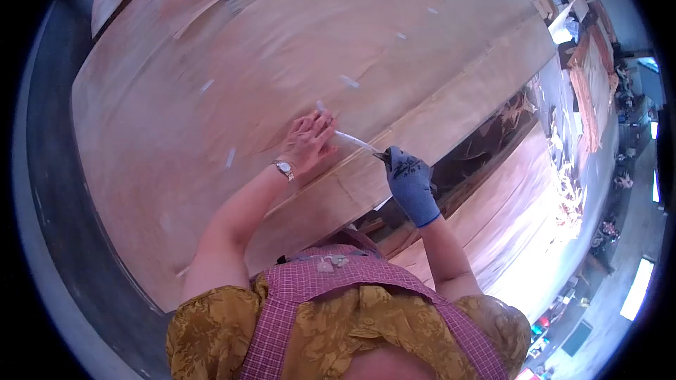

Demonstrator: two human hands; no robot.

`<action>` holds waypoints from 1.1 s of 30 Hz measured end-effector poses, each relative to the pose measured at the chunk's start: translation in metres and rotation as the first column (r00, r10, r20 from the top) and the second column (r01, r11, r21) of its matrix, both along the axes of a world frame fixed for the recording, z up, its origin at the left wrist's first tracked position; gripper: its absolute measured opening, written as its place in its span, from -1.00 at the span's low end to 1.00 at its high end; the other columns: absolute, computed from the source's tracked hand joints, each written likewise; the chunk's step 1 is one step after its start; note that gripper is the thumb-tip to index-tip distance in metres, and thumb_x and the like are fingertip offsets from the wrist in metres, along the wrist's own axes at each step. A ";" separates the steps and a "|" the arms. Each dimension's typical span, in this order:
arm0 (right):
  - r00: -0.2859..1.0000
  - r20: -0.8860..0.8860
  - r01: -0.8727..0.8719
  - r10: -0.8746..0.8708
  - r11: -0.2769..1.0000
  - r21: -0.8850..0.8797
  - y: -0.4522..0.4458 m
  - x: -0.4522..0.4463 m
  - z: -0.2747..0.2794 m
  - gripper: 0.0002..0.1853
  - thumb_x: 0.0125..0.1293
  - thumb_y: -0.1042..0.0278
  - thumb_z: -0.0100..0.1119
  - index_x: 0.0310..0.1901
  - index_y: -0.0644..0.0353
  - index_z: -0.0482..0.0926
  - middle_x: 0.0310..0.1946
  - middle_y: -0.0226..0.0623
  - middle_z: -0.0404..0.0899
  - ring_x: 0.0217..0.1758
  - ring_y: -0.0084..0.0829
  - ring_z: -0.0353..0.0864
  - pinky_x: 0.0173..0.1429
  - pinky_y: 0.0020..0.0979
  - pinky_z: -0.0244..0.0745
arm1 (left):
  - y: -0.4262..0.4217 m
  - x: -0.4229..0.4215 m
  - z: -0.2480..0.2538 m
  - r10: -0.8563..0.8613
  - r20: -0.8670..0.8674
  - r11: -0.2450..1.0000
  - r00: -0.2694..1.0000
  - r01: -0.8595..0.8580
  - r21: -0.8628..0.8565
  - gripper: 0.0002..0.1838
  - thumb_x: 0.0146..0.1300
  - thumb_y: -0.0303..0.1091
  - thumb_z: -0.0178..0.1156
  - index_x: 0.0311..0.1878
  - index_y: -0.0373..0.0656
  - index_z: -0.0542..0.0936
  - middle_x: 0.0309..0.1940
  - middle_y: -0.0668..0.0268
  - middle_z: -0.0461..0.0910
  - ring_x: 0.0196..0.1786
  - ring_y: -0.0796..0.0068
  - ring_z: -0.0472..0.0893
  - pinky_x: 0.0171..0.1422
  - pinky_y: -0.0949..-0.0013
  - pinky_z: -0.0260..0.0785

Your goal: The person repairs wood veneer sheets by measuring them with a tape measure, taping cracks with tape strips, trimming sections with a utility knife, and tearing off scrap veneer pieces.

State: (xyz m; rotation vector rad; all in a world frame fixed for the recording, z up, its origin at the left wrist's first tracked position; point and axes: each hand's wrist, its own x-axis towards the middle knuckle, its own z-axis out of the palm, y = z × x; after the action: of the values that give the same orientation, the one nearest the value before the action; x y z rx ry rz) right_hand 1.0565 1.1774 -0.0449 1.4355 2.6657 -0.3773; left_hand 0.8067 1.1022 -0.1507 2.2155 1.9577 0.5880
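My bare left hand [310,142], with a watch [284,167] on its wrist, lies on a large, thin wood veneer sheet [169,141]. Its fingers are spread and press down near a short piece of whitish tape [320,106]. From beside those fingers a narrow white strip of tape [358,142] runs taut to my right hand [410,181]. That hand wears a blue-grey glove and is closed around the strip's end. Something small and dark shows at its fingertips, too unclear to name. A long seam or edge [394,130] of the veneer passes beneath the strip.
Several short tape pieces [349,81] are stuck across the veneer. Right of the sheet is a dark gap [465,162], then another brightly lit veneer stack [493,211]. Torn veneer scraps [569,193] hang along its far side. A dark floor strip [60,190] borders the left.
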 end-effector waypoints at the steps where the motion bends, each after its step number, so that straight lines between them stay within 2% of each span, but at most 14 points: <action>1: 0.997 0.076 -0.003 0.002 1.000 0.006 -0.001 -0.005 0.002 -0.88 0.39 0.25 0.07 -0.22 0.07 0.52 -0.47 -0.16 0.61 -0.36 -0.09 0.68 -0.26 -0.08 0.54 | 0.000 0.000 -0.003 0.000 0.003 1.000 1.000 0.000 0.005 -0.34 0.18 0.00 0.29 0.33 -0.01 0.44 0.39 0.19 0.35 0.44 0.14 0.28 0.47 0.06 0.12; 4: 0.996 0.007 -0.086 0.086 0.993 0.082 0.005 0.003 -0.004 -0.86 0.41 0.24 0.02 -0.25 0.06 0.52 -0.46 -0.12 0.62 -0.37 -0.06 0.67 -0.28 -0.07 0.55 | -0.004 -0.001 -0.003 0.004 -0.020 1.000 1.000 -0.005 -0.021 -0.31 0.18 -0.01 0.30 0.37 0.01 0.39 0.41 0.20 0.32 0.45 0.15 0.25 0.48 0.06 0.11; 7: 0.978 0.119 -0.195 0.169 0.948 0.251 0.044 0.038 0.003 -0.82 0.43 0.26 0.06 -0.25 0.15 0.55 -0.50 -0.24 0.65 -0.40 -0.25 0.71 -0.35 -0.17 0.57 | -0.005 -0.003 -0.005 0.010 -0.011 0.999 1.000 -0.010 -0.042 -0.28 0.18 -0.03 0.30 0.40 0.03 0.35 0.43 0.21 0.30 0.47 0.17 0.23 0.48 0.06 0.11; 8: 0.998 -0.060 -0.018 0.015 0.999 -0.040 0.050 0.040 0.009 -0.83 0.42 0.26 0.10 -0.21 0.16 0.58 -0.49 -0.28 0.66 -0.43 -0.33 0.69 -0.39 -0.23 0.54 | -0.005 -0.002 -0.007 0.011 0.002 0.999 1.000 -0.011 -0.046 -0.28 0.18 -0.04 0.30 0.41 0.04 0.34 0.44 0.22 0.29 0.47 0.18 0.23 0.48 0.06 0.10; 9: 0.965 -0.177 0.119 -0.192 0.927 -0.355 0.052 0.036 0.030 -0.83 0.41 0.26 0.13 -0.17 0.16 0.60 -0.49 -0.31 0.66 -0.47 -0.40 0.66 -0.42 -0.30 0.52 | -0.006 -0.002 -0.003 0.022 0.023 0.999 0.999 -0.021 -0.041 -0.30 0.20 -0.07 0.28 0.41 0.04 0.34 0.43 0.21 0.30 0.46 0.17 0.24 0.48 0.06 0.11; 10: 0.882 -0.212 0.199 -0.422 0.739 -0.644 0.050 0.034 0.045 -0.81 0.40 0.25 0.16 -0.12 0.17 0.63 -0.48 -0.35 0.67 -0.51 -0.48 0.64 -0.46 -0.36 0.50 | -0.008 -0.002 0.005 0.027 0.044 0.999 0.999 -0.026 -0.037 -0.32 0.22 -0.09 0.27 0.41 0.03 0.34 0.42 0.19 0.30 0.45 0.17 0.26 0.47 0.07 0.12; 13: 0.642 -0.300 0.018 -0.706 0.404 -0.914 0.025 0.012 0.054 -0.73 0.33 0.23 0.28 -0.03 0.18 0.66 -0.51 -0.43 0.63 -0.63 -0.70 0.43 -0.57 -0.55 0.27 | 0.005 -0.014 -0.015 0.018 0.266 0.999 0.964 -0.027 0.031 -0.37 0.26 -0.18 0.22 0.40 -0.02 0.35 0.37 0.15 0.36 0.37 0.13 0.34 0.43 0.08 0.18; 15: 0.752 -0.202 0.142 -0.628 0.454 -0.880 0.008 -0.026 0.071 -0.68 0.34 0.14 0.30 -0.02 0.17 0.66 -0.57 -0.47 0.58 -0.67 -0.79 0.23 -0.57 -0.68 0.04 | 0.002 -0.031 -0.023 0.111 0.375 0.990 0.920 -0.133 0.034 -0.41 0.29 -0.25 0.18 0.38 -0.07 0.35 0.32 0.12 0.41 0.29 0.10 0.41 0.38 0.09 0.23; 17: 0.726 -0.264 0.024 -0.635 0.407 -0.913 -0.002 -0.052 0.065 -0.66 0.36 0.12 0.28 0.02 0.17 0.64 -0.56 -0.47 0.57 -0.67 -0.78 0.24 -0.58 -0.66 0.07 | -0.011 -0.057 0.007 0.310 0.385 0.944 0.870 -0.329 -0.016 -0.45 0.31 -0.33 0.15 0.37 -0.12 0.37 0.27 0.10 0.46 0.20 0.07 0.46 0.32 0.09 0.28; 20: 0.667 -0.331 -0.060 -0.667 0.395 -0.917 -0.019 -0.077 0.049 -0.66 0.37 0.11 0.27 0.03 0.16 0.63 -0.55 -0.46 0.57 -0.68 -0.77 0.23 -0.59 -0.64 0.09 | -0.038 -0.073 0.016 0.504 0.352 0.788 0.789 -0.587 0.185 -0.49 0.30 -0.42 0.13 0.34 -0.14 0.40 0.23 0.12 0.50 0.14 0.09 0.49 0.26 0.09 0.31; 23: 0.662 -0.274 -0.077 -0.698 0.300 -0.951 -0.035 -0.081 0.004 -0.66 0.41 0.07 0.22 0.05 0.11 0.62 -0.52 -0.52 0.55 -0.60 -0.75 0.28 -0.52 -0.63 0.14 | -0.067 -0.069 0.024 0.572 0.306 0.739 0.761 -0.641 0.210 -0.50 0.30 -0.48 0.10 0.33 -0.13 0.42 0.24 0.15 0.49 0.15 0.13 0.49 0.25 0.11 0.32; 26: 0.732 -0.162 -0.026 -0.661 0.211 -0.977 -0.041 -0.075 -0.044 -0.63 0.39 0.01 0.22 0.06 0.09 0.64 -0.50 -0.49 0.57 -0.59 -0.73 0.32 -0.52 -0.61 0.20 | -0.088 -0.051 0.013 0.589 0.210 0.769 0.780 -0.621 0.153 -0.46 0.25 -0.50 0.11 0.34 -0.11 0.42 0.27 0.22 0.48 0.15 0.18 0.50 0.27 0.15 0.31; 29: 0.746 -0.115 -0.005 -0.656 0.168 -0.986 -0.046 -0.072 -0.071 -0.61 0.37 -0.02 0.24 0.05 0.07 0.65 -0.49 -0.46 0.59 -0.62 -0.71 0.31 -0.54 -0.62 0.20 | -0.101 -0.034 0.007 0.463 0.111 0.876 0.879 -0.473 0.092 -0.41 0.21 -0.50 0.14 0.36 -0.07 0.42 0.32 0.29 0.45 0.19 0.25 0.49 0.29 0.24 0.29; 33: 0.754 -0.094 0.029 -0.651 0.176 -0.984 -0.048 -0.075 -0.066 -0.62 0.36 -0.02 0.24 0.02 0.08 0.65 -0.49 -0.42 0.60 -0.64 -0.70 0.32 -0.55 -0.61 0.20 | -0.101 -0.022 0.004 0.312 0.033 0.950 0.949 -0.313 0.019 -0.39 0.21 -0.27 0.21 0.38 0.02 0.42 0.40 0.31 0.37 0.36 0.24 0.37 0.41 0.13 0.16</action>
State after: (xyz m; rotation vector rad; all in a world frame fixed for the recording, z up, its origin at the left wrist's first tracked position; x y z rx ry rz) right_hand 0.9819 1.1298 -0.1105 1.4719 1.3854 -2.2538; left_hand 0.7845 1.0010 -0.1463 1.9065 2.3166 0.6803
